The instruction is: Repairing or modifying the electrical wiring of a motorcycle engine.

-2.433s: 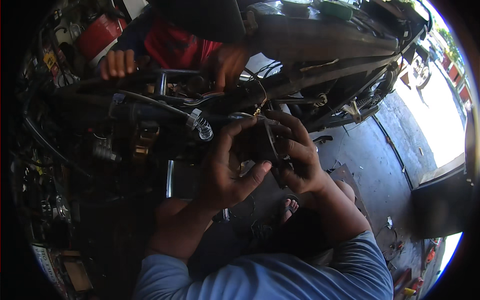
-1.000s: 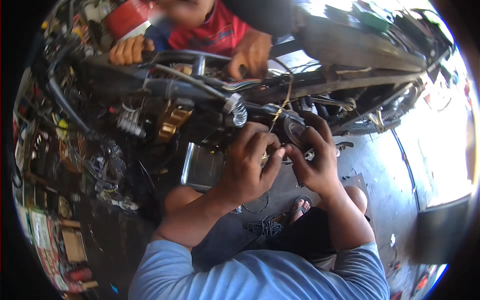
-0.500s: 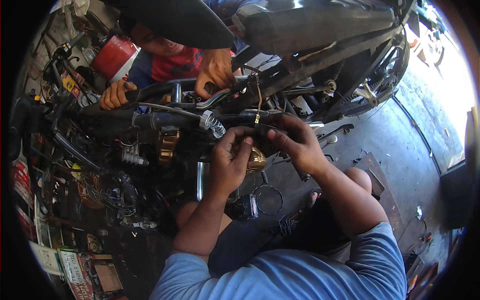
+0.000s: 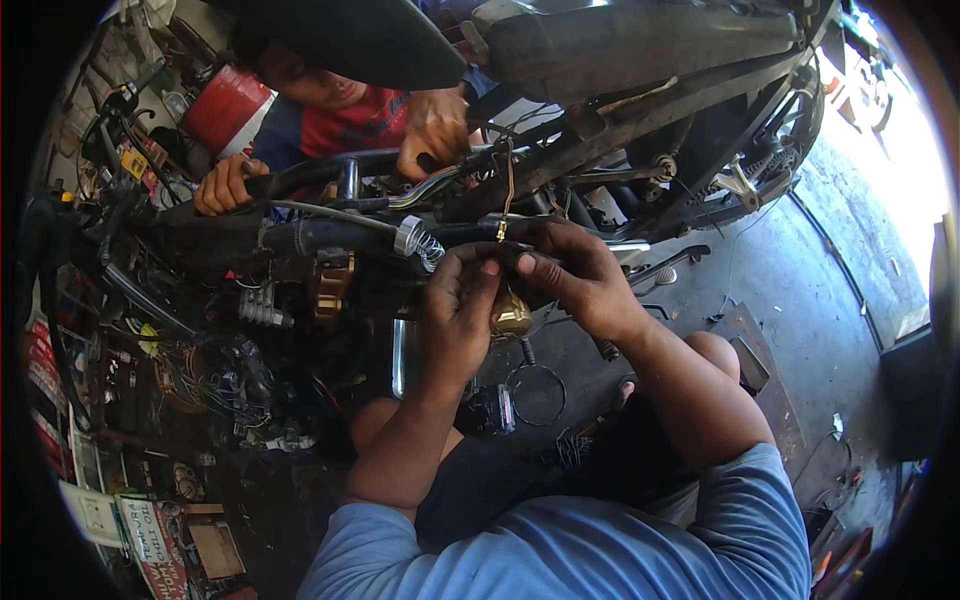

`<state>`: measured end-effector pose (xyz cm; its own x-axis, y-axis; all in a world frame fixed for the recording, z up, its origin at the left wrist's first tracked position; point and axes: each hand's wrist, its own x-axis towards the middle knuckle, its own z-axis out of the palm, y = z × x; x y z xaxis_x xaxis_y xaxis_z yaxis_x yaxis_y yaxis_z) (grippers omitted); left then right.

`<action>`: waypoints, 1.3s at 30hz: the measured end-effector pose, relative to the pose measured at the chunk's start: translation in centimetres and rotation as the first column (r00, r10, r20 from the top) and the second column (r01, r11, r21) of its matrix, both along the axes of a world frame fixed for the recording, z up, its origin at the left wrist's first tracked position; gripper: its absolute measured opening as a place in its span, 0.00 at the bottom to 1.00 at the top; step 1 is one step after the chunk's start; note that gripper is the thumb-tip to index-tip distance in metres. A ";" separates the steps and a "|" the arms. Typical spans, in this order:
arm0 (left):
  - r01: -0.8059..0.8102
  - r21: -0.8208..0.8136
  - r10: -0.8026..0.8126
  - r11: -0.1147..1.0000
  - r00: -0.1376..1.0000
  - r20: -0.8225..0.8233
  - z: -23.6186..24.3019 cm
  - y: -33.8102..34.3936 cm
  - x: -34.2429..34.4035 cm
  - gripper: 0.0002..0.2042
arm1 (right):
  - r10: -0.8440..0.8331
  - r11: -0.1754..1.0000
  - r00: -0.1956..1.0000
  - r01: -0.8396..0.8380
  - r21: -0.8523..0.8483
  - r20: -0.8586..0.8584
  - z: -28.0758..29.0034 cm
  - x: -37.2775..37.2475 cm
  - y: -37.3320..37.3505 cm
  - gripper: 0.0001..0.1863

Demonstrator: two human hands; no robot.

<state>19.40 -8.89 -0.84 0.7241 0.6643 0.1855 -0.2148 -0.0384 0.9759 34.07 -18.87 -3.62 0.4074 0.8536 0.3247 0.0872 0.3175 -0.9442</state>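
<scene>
Left hand [image 4: 458,318]: raised to the underside of the motorcycle frame [image 4: 640,120], fingers curled, fingertips pinched on a small dark part [image 4: 497,262] right beside the other hand.
Right hand [image 4: 572,275]: fingers bent around the same dark part from the other side, thumb pressed on top.
Dark part: between both hands, just under a thin brown wire [image 4: 507,190] hanging from the frame; a brass-coloured piece [image 4: 513,318] sits just below it.
Other person: in a red shirt [image 4: 345,125] across the bike, one hand on the black tube [image 4: 310,175], the other by the wire bundle [image 4: 435,185].
Floor [image 4: 790,290]: grey concrete, sunlit at right.
</scene>
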 end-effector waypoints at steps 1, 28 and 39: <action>-0.003 -0.001 0.003 1.000 1.000 0.002 0.0 0.0 0.1 0.12 | -0.028 1.000 0.999 0.028 0.011 -0.039 -0.1 -0.1 0.2 0.18; -0.146 0.254 0.143 0.956 0.989 0.028 0.1 0.5 0.2 0.07 | -0.321 0.946 0.944 0.316 0.073 0.077 1.8 -1.2 1.4 0.15; -0.089 0.236 0.094 0.968 0.996 -0.007 1.7 0.7 0.0 0.08 | -0.598 0.786 0.422 0.139 0.603 0.682 4.0 1.6 1.4 0.19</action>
<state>19.39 -8.14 0.82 0.6669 0.6671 0.3320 -0.1820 -0.2862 0.9407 35.62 -17.45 0.40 -0.0001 0.3753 0.9269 0.9267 0.3483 -0.1409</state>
